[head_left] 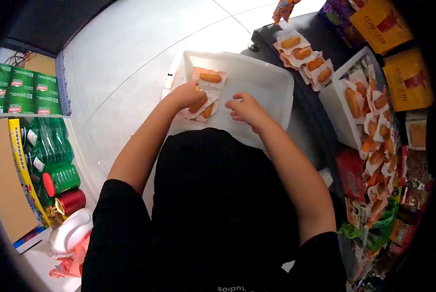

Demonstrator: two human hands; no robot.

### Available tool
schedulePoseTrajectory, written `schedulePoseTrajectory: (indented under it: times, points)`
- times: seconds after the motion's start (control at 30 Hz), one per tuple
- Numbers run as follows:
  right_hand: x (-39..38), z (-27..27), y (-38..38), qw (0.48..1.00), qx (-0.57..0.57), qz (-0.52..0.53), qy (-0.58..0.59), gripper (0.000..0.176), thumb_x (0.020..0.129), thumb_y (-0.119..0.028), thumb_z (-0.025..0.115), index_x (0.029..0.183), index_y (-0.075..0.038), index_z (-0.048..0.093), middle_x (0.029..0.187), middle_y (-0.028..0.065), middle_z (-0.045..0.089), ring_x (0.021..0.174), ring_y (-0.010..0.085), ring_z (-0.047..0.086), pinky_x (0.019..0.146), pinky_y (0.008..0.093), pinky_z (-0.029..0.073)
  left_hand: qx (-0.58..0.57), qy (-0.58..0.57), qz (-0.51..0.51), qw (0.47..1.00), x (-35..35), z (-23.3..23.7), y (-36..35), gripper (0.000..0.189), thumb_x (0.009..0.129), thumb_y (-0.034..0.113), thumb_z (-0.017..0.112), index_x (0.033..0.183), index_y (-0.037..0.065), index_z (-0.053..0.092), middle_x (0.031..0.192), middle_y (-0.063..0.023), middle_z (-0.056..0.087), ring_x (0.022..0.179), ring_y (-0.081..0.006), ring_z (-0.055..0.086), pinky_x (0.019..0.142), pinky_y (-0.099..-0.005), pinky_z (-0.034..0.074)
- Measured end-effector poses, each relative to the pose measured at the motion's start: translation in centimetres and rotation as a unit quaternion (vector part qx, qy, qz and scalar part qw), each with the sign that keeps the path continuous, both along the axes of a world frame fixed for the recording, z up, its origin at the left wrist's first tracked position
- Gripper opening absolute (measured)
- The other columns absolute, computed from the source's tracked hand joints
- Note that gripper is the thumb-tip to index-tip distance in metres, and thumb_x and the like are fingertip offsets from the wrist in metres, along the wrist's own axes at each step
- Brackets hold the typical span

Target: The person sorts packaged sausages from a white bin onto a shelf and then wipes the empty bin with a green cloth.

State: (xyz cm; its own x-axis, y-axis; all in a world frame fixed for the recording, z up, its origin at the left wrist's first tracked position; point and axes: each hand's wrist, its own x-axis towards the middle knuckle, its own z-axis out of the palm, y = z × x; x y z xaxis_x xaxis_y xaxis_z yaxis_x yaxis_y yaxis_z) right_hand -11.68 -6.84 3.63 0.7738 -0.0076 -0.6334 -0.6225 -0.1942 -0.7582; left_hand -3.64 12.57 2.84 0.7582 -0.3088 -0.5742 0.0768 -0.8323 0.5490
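My left hand (pixel 189 95) is over the left part of a white plastic bin (pixel 271 87), its fingers closed on a paper-sleeved snack (pixel 197 108), brown and sausage-shaped. The fingertips are partly hidden. Just beside it lies another snack (pixel 208 111) in its sleeve. Farther up in the bin, a third snack (pixel 210 77) rests on white and orange paper. My right hand (pixel 246 109) hovers over the bin's middle with fingers apart and slightly curled, holding nothing.
On the dark surface at right lies a row of sleeved snacks (pixel 303 52). Beyond it, a white container (pixel 347 109) is heaped with more. Yellow packages (pixel 408 80) stand at far right. Shelves at left hold green cartons (pixel 23 90) and green bottles (pixel 52 141).
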Motion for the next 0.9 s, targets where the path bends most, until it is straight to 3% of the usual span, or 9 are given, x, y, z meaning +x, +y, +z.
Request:
schedulePoseTrajectory:
  times: [0.1, 0.17, 0.23, 0.33, 0.5, 0.57, 0.67, 0.77, 0.9]
  points:
    - [1.2, -3.5, 1.4, 0.999, -0.007, -0.015, 0.032, 0.051, 0.078, -0.019, 0.064, 0.120, 0.005, 0.046, 0.091, 0.0133, 0.056, 0.076, 0.0185, 0.059, 0.065, 0.0269, 0.052, 0.082, -0.017, -0.017, 0.996, -0.4, -0.9, -1.1, 0.058, 0.075, 0.028, 0.060, 0.123, -0.002, 0.049, 0.111, -0.0257, 0.059, 0.103, -0.0343, 0.059, 0.088, -0.0399, 0.046]
    - [1.7, -5.3, 1.7, 0.998, 0.018, -0.041, 0.044, 0.049, 0.076, -0.019, 0.065, 0.115, 0.004, 0.049, 0.086, 0.0130, 0.057, 0.069, 0.0171, 0.057, 0.061, 0.0261, 0.052, 0.075, -0.128, -0.029, 0.988, -0.8, -2.0, -1.2, 0.056, 0.074, 0.024, 0.062, 0.121, -0.004, 0.049, 0.108, -0.0278, 0.060, 0.101, -0.0361, 0.059, 0.087, -0.0413, 0.047]
    - [2.1, -6.3, 1.9, 0.984, 0.134, -0.101, 0.055, 0.037, 0.075, -0.018, 0.066, 0.103, 0.003, 0.053, 0.083, 0.0105, 0.057, 0.068, 0.0171, 0.057, 0.060, 0.0270, 0.052, 0.059, -0.117, -0.020, 0.991, -0.9, -2.8, -1.3, 0.057, 0.072, 0.022, 0.063, 0.121, -0.005, 0.048, 0.105, -0.0277, 0.060, 0.098, -0.0368, 0.060, 0.084, -0.0410, 0.048]
    - [2.5, -7.2, 2.6, 0.981, 0.165, -0.068, 0.080, 0.030, 0.081, -0.017, 0.063, 0.102, 0.002, 0.053, 0.089, 0.0110, 0.055, 0.078, 0.0191, 0.057, 0.073, 0.0297, 0.052, 0.049, -0.121, -0.010, 0.991, -1.3, -3.7, -1.6, 0.058, 0.071, 0.019, 0.066, 0.121, -0.005, 0.048, 0.100, -0.0271, 0.062, 0.092, -0.0379, 0.062, 0.079, -0.0403, 0.050]
    - [2.8, -6.6, 3.4, 0.978, 0.174, -0.077, 0.086, 0.024, 0.081, -0.014, 0.061, 0.099, 0.001, 0.055, 0.089, 0.0106, 0.057, 0.079, 0.0194, 0.058, 0.073, 0.0308, 0.052, 0.000, -0.192, -0.002, 0.981, -1.4, -4.3, -1.4, 0.060, 0.072, 0.024, 0.071, 0.122, -0.003, 0.049, 0.098, -0.0251, 0.063, 0.086, -0.0350, 0.064, 0.073, -0.0392, 0.052]
    - [2.9, -6.4, 3.2, 0.976, 0.184, -0.079, 0.084, 0.024, 0.082, -0.015, 0.060, 0.099, 0.001, 0.056, 0.090, 0.0106, 0.058, 0.079, 0.0196, 0.059, 0.074, 0.0320, 0.052, -0.020, -0.106, 0.041, 0.993, -1.4, -3.8, -1.4, 0.062, 0.072, 0.028, 0.074, 0.121, -0.002, 0.051, 0.097, -0.0239, 0.064, 0.086, -0.0311, 0.065, 0.073, -0.0377, 0.052]
    - [2.8, -6.2, 3.4, 0.978, 0.182, -0.053, 0.092, 0.024, 0.083, -0.017, 0.058, 0.100, 0.000, 0.057, 0.093, 0.0110, 0.060, 0.081, 0.0196, 0.059, 0.076, 0.0349, 0.052, -0.045, -0.071, 0.052, 0.995, -1.3, -3.4, -1.2, 0.067, 0.069, 0.038, 0.075, 0.119, -0.002, 0.054, 0.107, -0.0232, 0.062, 0.100, -0.0339, 0.061, 0.083, -0.0380, 0.049]
    - [2.6, -6.0, 3.8, 0.969, 0.209, -0.065, 0.115, 0.024, 0.084, -0.019, 0.056, 0.102, -0.002, 0.058, 0.094, 0.0111, 0.062, 0.083, 0.0197, 0.060, 0.077, 0.0356, 0.051, -0.085, -0.060, 0.053, 0.993, -1.0, -5.6, -0.5, 0.070, 0.069, 0.044, 0.074, 0.118, -0.002, 0.056, 0.108, -0.0233, 0.062, 0.097, -0.0338, 0.062, 0.083, -0.0380, 0.049]
    - [1.8, -2.3, 3.7, 0.978, 0.202, 0.021, 0.046, 0.032, 0.079, -0.020, 0.060, 0.107, -0.004, 0.058, 0.094, 0.0106, 0.063, 0.080, 0.0190, 0.061, 0.071, 0.0333, 0.052, -0.147, -0.007, 0.093, 0.985, -0.9, -3.9, -0.4, 0.060, 0.074, 0.032, 0.072, 0.119, -0.003, 0.056, 0.095, -0.0215, 0.065, 0.078, -0.0253, 0.066, 0.065, -0.0337, 0.053]
